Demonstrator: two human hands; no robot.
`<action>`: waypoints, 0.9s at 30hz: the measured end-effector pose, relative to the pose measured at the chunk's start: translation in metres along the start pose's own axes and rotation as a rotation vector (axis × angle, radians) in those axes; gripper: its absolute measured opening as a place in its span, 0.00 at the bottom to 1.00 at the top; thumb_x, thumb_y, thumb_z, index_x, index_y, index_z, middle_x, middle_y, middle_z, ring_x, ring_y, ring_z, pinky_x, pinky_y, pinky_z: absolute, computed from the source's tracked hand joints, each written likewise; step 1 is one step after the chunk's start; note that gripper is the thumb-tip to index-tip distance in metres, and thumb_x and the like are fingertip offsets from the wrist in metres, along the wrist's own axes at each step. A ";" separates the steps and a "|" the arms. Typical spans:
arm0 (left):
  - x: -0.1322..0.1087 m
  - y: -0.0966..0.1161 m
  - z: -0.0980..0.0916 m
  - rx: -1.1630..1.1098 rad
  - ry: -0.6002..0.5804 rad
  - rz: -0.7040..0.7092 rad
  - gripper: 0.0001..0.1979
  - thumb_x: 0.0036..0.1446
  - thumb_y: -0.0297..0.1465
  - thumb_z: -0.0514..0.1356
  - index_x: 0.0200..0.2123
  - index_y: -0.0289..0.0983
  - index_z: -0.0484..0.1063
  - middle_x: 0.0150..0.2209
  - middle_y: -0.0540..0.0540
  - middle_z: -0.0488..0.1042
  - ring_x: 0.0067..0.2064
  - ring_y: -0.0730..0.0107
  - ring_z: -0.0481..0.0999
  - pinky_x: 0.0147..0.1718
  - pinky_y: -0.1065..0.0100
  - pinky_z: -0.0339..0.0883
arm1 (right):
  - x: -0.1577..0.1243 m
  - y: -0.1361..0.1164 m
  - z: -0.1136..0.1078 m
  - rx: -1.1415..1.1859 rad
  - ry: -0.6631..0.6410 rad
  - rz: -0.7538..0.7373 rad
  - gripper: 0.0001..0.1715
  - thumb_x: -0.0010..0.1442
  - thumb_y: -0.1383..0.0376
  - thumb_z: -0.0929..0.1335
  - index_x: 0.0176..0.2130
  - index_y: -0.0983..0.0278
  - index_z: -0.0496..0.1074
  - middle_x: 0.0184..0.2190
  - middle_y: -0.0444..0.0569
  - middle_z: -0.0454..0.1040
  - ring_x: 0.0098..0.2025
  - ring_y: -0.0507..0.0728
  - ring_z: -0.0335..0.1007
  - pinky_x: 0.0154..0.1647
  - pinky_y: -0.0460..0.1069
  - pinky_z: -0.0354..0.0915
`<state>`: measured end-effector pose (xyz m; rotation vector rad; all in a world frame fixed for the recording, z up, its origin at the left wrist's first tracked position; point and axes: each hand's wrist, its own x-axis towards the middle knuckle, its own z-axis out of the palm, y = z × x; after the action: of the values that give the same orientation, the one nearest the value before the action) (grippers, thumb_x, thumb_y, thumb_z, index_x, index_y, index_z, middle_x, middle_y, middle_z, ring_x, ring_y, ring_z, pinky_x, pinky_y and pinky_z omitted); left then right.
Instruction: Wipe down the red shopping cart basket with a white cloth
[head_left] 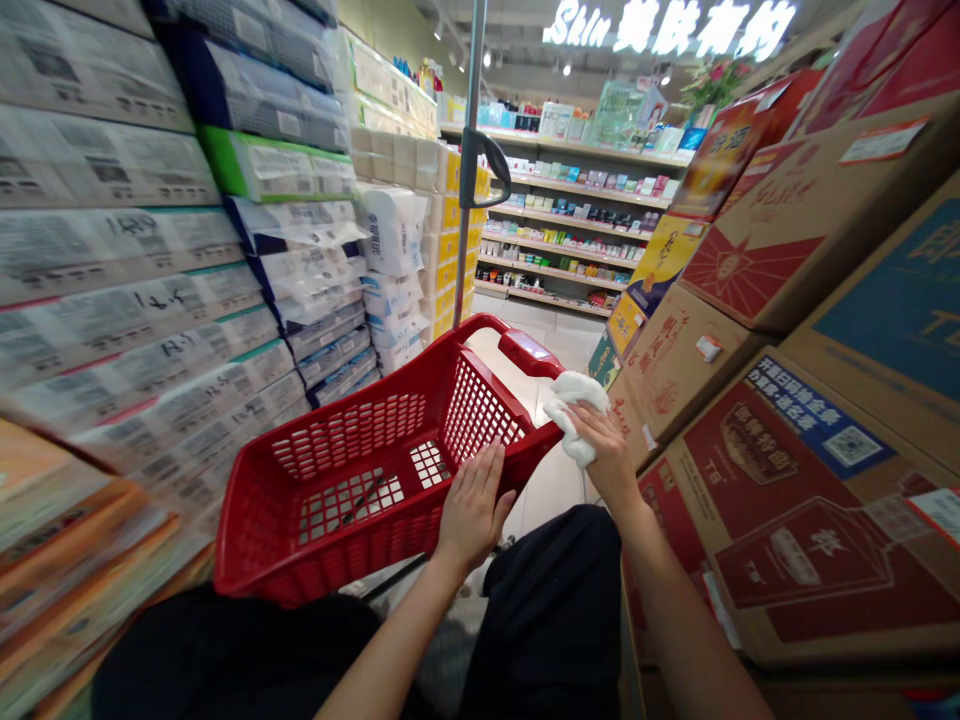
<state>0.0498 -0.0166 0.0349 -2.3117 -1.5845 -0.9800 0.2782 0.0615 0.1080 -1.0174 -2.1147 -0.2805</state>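
Note:
A red plastic shopping basket [337,420] with grid-like holes stands tilted in front of my knees, nothing lying in it. On its near rim rests my left hand [474,505], palm down with fingers stretched out. My right hand [600,435] presses a white cloth [576,405] against the basket's right corner, beside the red handle [529,352]. The fingers are bent over the cloth and partly sunk in it. A grey pull handle [480,168] on a metal pole rises behind the basket.
Stacked packs of paper goods [120,180] form a wall on the left. Cardboard cartons [817,500] are piled close on the right. Shelves of small boxed products [570,210] stand at the back, beyond a strip of pale floor [551,480].

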 end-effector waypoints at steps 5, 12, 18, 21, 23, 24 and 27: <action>-0.002 -0.002 -0.002 -0.023 -0.033 -0.001 0.31 0.68 0.39 0.46 0.69 0.31 0.44 0.69 0.40 0.53 0.70 0.62 0.51 0.66 0.58 0.49 | -0.013 -0.055 0.031 0.034 0.047 0.101 0.29 0.62 0.73 0.61 0.60 0.60 0.67 0.58 0.53 0.71 0.64 0.61 0.61 0.67 0.63 0.55; -0.002 -0.003 -0.002 -0.003 -0.022 0.013 0.32 0.68 0.40 0.47 0.69 0.32 0.46 0.68 0.39 0.55 0.70 0.60 0.51 0.66 0.57 0.50 | -0.025 -0.063 0.033 0.050 -0.104 -0.091 0.26 0.64 0.71 0.61 0.60 0.59 0.67 0.59 0.50 0.70 0.64 0.60 0.61 0.68 0.61 0.53; -0.002 -0.002 -0.006 0.015 -0.044 0.020 0.33 0.68 0.40 0.47 0.70 0.31 0.43 0.70 0.40 0.51 0.71 0.60 0.46 0.66 0.58 0.49 | 0.005 0.000 0.004 -0.018 0.013 0.027 0.26 0.64 0.72 0.61 0.58 0.58 0.70 0.57 0.50 0.73 0.62 0.60 0.64 0.66 0.60 0.56; -0.004 0.000 -0.006 0.023 -0.047 0.008 0.33 0.68 0.40 0.47 0.70 0.32 0.42 0.70 0.40 0.50 0.71 0.60 0.46 0.66 0.58 0.49 | 0.003 -0.016 0.014 -0.022 0.051 0.085 0.26 0.62 0.73 0.61 0.58 0.59 0.70 0.56 0.51 0.73 0.63 0.61 0.63 0.66 0.62 0.56; -0.005 0.002 -0.007 0.020 -0.045 -0.003 0.33 0.68 0.40 0.47 0.70 0.32 0.42 0.70 0.40 0.50 0.71 0.60 0.47 0.66 0.57 0.50 | -0.006 -0.041 0.026 -0.018 0.038 0.088 0.28 0.62 0.73 0.61 0.59 0.60 0.68 0.57 0.51 0.72 0.64 0.62 0.62 0.67 0.63 0.53; -0.005 0.002 -0.007 0.017 -0.046 -0.008 0.33 0.68 0.40 0.47 0.70 0.33 0.42 0.70 0.40 0.50 0.71 0.60 0.48 0.66 0.57 0.50 | -0.012 -0.054 0.032 -0.007 0.018 0.065 0.29 0.62 0.74 0.61 0.60 0.61 0.67 0.57 0.51 0.72 0.64 0.62 0.62 0.68 0.63 0.52; -0.005 0.003 -0.009 0.005 -0.053 -0.012 0.33 0.68 0.41 0.47 0.70 0.33 0.43 0.69 0.40 0.51 0.71 0.60 0.49 0.66 0.56 0.51 | -0.025 -0.077 0.039 0.026 -0.056 -0.045 0.28 0.62 0.73 0.61 0.60 0.61 0.67 0.59 0.51 0.71 0.64 0.60 0.61 0.68 0.61 0.53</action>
<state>0.0475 -0.0259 0.0394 -2.3465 -1.6211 -0.9236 0.2100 0.0154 0.0729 -0.9742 -2.1880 -0.2480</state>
